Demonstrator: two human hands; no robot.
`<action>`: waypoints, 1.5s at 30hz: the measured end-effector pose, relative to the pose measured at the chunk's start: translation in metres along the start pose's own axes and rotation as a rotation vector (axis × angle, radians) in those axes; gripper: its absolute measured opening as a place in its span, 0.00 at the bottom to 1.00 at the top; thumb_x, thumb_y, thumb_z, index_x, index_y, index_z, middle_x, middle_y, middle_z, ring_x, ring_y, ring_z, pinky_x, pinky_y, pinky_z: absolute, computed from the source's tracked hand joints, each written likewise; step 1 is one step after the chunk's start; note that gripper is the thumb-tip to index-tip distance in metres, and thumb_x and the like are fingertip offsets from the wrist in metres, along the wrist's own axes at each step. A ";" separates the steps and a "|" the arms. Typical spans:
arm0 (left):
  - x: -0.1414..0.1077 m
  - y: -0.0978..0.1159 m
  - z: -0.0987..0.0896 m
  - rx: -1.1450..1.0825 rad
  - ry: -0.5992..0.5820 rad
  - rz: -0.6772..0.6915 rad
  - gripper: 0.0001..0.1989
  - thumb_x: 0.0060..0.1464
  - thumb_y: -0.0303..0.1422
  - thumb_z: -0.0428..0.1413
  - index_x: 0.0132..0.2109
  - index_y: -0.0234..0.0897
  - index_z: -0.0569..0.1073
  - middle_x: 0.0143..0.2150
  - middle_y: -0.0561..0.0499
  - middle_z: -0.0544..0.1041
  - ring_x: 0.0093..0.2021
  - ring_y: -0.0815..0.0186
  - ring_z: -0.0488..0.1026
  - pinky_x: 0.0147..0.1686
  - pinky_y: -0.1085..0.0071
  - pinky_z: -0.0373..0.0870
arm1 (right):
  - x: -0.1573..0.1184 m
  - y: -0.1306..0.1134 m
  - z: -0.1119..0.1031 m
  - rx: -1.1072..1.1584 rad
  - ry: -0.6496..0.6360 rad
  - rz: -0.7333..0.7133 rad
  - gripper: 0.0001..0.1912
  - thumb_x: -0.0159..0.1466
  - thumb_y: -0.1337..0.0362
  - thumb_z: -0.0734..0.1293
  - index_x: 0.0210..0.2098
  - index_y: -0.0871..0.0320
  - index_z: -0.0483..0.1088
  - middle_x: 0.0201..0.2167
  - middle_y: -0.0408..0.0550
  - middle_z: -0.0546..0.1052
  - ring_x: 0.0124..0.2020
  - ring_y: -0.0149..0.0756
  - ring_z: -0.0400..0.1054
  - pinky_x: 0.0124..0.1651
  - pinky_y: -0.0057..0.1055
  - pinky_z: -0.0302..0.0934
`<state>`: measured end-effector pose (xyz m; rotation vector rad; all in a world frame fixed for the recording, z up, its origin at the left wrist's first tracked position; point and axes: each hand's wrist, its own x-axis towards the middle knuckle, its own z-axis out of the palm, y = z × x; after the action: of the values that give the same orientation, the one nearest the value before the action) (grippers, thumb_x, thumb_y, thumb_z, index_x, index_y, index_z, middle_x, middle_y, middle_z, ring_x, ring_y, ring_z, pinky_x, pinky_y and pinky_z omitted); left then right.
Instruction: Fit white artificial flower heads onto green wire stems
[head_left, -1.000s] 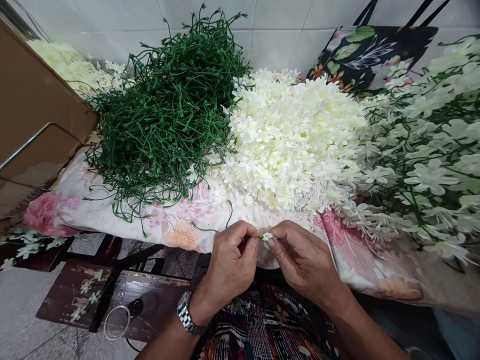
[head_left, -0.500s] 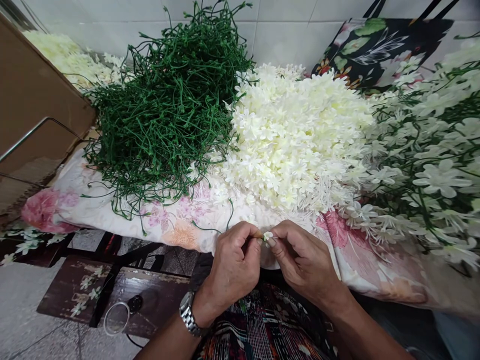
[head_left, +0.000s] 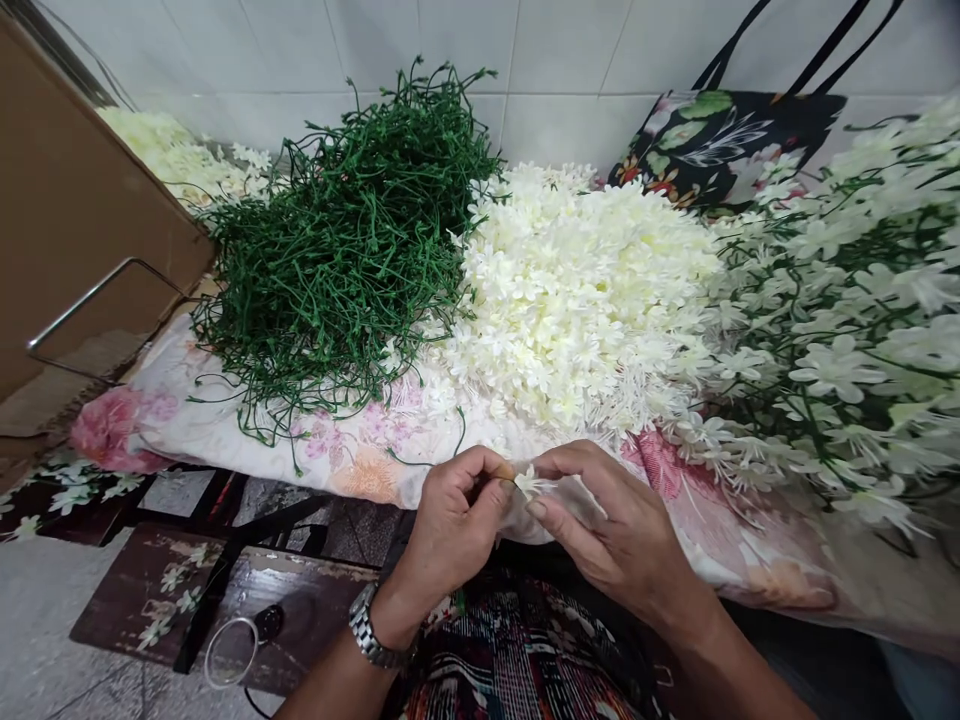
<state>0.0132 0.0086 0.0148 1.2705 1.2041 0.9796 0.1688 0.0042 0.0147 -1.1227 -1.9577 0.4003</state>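
Note:
My left hand (head_left: 457, 515), with a metal watch at the wrist, is closed in a pinch on the base of a small white artificial flower (head_left: 529, 484); the stem end is mostly hidden by the fingers. The petals point right, toward my right hand (head_left: 619, 525). Its thumb and forefinger are parted around the flower, close to the petals. Beyond my hands lie a tangled heap of green plastic stems (head_left: 352, 250) and a heap of loose white blossoms (head_left: 585, 290). One loose green stem (head_left: 409, 460) lies on the cloth beside my left hand.
A floral cloth (head_left: 262, 450) covers the work surface. Assembled white flowers on green stems (head_left: 840, 370) are piled at the right. A cardboard box (head_left: 90, 220) stands at the left, a black floral bag (head_left: 735, 140) at the back. Wooden stools (head_left: 300, 600) sit below, lower left.
My right thumb and forefinger have parted from the flower, whose petals now show more fully. My left hand keeps its pinch. The view has tilted up slightly.

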 end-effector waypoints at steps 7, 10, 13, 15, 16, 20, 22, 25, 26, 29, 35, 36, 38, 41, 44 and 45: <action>0.000 0.003 0.000 -0.020 0.006 -0.003 0.05 0.47 0.29 0.52 0.25 0.34 0.67 0.20 0.57 0.64 0.21 0.73 0.59 0.21 0.78 0.57 | 0.003 -0.004 -0.011 -0.015 0.001 -0.130 0.09 0.60 0.74 0.62 0.39 0.60 0.68 0.31 0.48 0.72 0.33 0.33 0.67 0.33 0.29 0.65; 0.000 0.002 0.001 0.012 -0.003 0.016 0.06 0.48 0.28 0.51 0.25 0.35 0.66 0.20 0.57 0.63 0.21 0.74 0.58 0.20 0.78 0.57 | 0.002 -0.003 -0.006 -0.021 -0.024 -0.143 0.07 0.60 0.75 0.61 0.35 0.61 0.67 0.28 0.48 0.71 0.31 0.33 0.66 0.32 0.29 0.64; 0.000 0.002 0.002 0.057 0.010 0.048 0.07 0.49 0.26 0.50 0.24 0.35 0.66 0.20 0.57 0.62 0.21 0.73 0.58 0.20 0.78 0.57 | 0.001 -0.002 0.000 -0.038 -0.005 -0.140 0.07 0.61 0.75 0.60 0.33 0.60 0.67 0.25 0.47 0.70 0.28 0.32 0.65 0.29 0.29 0.63; -0.001 0.002 0.003 0.089 0.031 0.076 0.07 0.48 0.26 0.49 0.24 0.36 0.65 0.20 0.57 0.63 0.21 0.73 0.59 0.20 0.78 0.57 | 0.001 0.000 0.003 -0.043 0.012 -0.136 0.07 0.62 0.75 0.59 0.33 0.60 0.66 0.25 0.46 0.70 0.27 0.31 0.65 0.28 0.28 0.63; -0.001 0.001 0.004 0.103 0.043 0.089 0.07 0.48 0.25 0.49 0.24 0.36 0.65 0.20 0.57 0.63 0.21 0.73 0.59 0.20 0.78 0.57 | 0.002 0.000 0.004 -0.042 0.018 -0.135 0.08 0.62 0.75 0.58 0.33 0.59 0.66 0.25 0.46 0.69 0.27 0.31 0.65 0.28 0.27 0.63; 0.000 0.000 0.005 0.145 0.075 0.112 0.07 0.48 0.25 0.49 0.25 0.36 0.66 0.20 0.57 0.64 0.21 0.72 0.60 0.20 0.78 0.58 | 0.003 0.002 0.009 -0.027 0.034 -0.120 0.08 0.61 0.75 0.58 0.34 0.58 0.64 0.25 0.45 0.69 0.26 0.30 0.65 0.28 0.26 0.64; 0.000 -0.001 0.005 0.171 0.084 0.117 0.07 0.48 0.24 0.49 0.25 0.37 0.66 0.20 0.57 0.65 0.22 0.72 0.61 0.21 0.78 0.58 | 0.003 0.002 0.011 -0.020 0.030 -0.103 0.08 0.61 0.75 0.58 0.34 0.58 0.63 0.24 0.45 0.69 0.26 0.30 0.65 0.28 0.26 0.64; 0.001 -0.002 0.005 0.200 0.091 0.127 0.08 0.48 0.23 0.48 0.25 0.37 0.65 0.20 0.56 0.66 0.22 0.72 0.63 0.21 0.78 0.58 | 0.003 0.003 0.012 -0.016 0.018 -0.083 0.07 0.61 0.75 0.58 0.34 0.58 0.63 0.24 0.44 0.68 0.26 0.30 0.65 0.27 0.26 0.63; 0.001 -0.002 0.005 0.205 0.094 0.129 0.08 0.48 0.23 0.48 0.25 0.37 0.66 0.20 0.56 0.66 0.22 0.72 0.63 0.21 0.78 0.58 | 0.003 0.003 0.013 -0.017 0.015 -0.080 0.07 0.61 0.75 0.58 0.34 0.58 0.63 0.24 0.44 0.68 0.26 0.30 0.65 0.27 0.26 0.63; 0.001 -0.002 0.006 0.215 0.101 0.135 0.08 0.48 0.23 0.49 0.25 0.37 0.66 0.20 0.56 0.67 0.22 0.72 0.64 0.20 0.78 0.58 | 0.003 0.003 0.013 -0.021 0.007 -0.081 0.07 0.61 0.75 0.58 0.34 0.58 0.62 0.24 0.44 0.68 0.25 0.29 0.64 0.27 0.25 0.63; 0.001 -0.004 0.006 0.240 0.088 0.128 0.08 0.49 0.23 0.49 0.25 0.37 0.66 0.21 0.56 0.67 0.21 0.72 0.62 0.19 0.78 0.57 | 0.004 0.003 0.014 -0.024 -0.005 -0.086 0.07 0.62 0.76 0.58 0.34 0.59 0.61 0.24 0.45 0.68 0.25 0.30 0.63 0.27 0.25 0.61; 0.001 -0.004 0.006 0.236 0.086 0.126 0.08 0.49 0.23 0.49 0.25 0.37 0.66 0.21 0.56 0.66 0.21 0.73 0.62 0.19 0.78 0.57 | 0.004 0.003 0.014 -0.025 -0.007 -0.088 0.07 0.62 0.76 0.58 0.34 0.59 0.61 0.24 0.45 0.67 0.25 0.30 0.63 0.27 0.25 0.61; 0.001 -0.005 0.006 0.225 0.086 0.122 0.08 0.49 0.23 0.48 0.25 0.37 0.66 0.20 0.57 0.65 0.20 0.73 0.60 0.19 0.78 0.56 | 0.003 0.003 0.014 -0.024 -0.011 -0.092 0.07 0.62 0.76 0.58 0.34 0.59 0.61 0.24 0.45 0.67 0.26 0.30 0.63 0.27 0.25 0.61; 0.002 -0.003 0.006 0.193 0.090 0.112 0.07 0.48 0.23 0.49 0.25 0.36 0.66 0.20 0.57 0.63 0.20 0.73 0.59 0.19 0.78 0.55 | 0.002 0.005 0.016 -0.020 -0.005 -0.096 0.07 0.62 0.76 0.58 0.33 0.58 0.62 0.24 0.44 0.67 0.26 0.30 0.62 0.27 0.25 0.60; 0.002 -0.001 0.004 0.092 0.068 0.066 0.07 0.48 0.24 0.50 0.24 0.36 0.66 0.20 0.57 0.63 0.20 0.73 0.59 0.20 0.79 0.56 | 0.001 0.005 0.015 0.018 0.001 -0.099 0.07 0.62 0.75 0.58 0.34 0.59 0.62 0.25 0.45 0.67 0.27 0.30 0.62 0.28 0.26 0.61; 0.002 -0.001 0.003 0.030 0.060 0.043 0.06 0.48 0.25 0.50 0.24 0.36 0.66 0.20 0.58 0.63 0.20 0.74 0.58 0.20 0.79 0.56 | 0.001 0.005 0.014 0.037 -0.002 -0.094 0.06 0.62 0.75 0.59 0.35 0.59 0.63 0.26 0.45 0.68 0.28 0.30 0.63 0.29 0.26 0.61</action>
<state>0.0162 0.0098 0.0132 1.3028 1.2461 1.0410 0.1602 0.0096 0.0040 -1.0026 -1.9887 0.3861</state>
